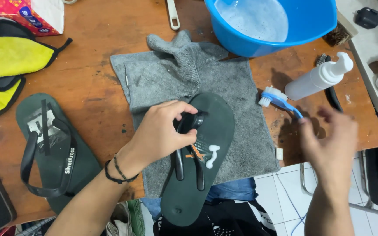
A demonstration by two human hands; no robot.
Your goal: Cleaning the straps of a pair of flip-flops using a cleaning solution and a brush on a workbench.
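Note:
A dark green flip-flop [215,131] lies on a grey towel [241,100] with a streak of white foam [212,155] on its footbed. My left hand [160,133] grips its black strap near the toe post. My right hand [331,140], blurred by motion, has its fingers around the handle end of a blue brush with white bristles [276,98], whose head rests on the table beside the towel.
A second green flip-flop [51,148] lies at the left. A blue basin of soapy water [281,22] stands at the back. A white pump bottle [318,78] lies on its side near the brush. Yellow cloths [7,57] sit far left, a red box [31,13] behind them.

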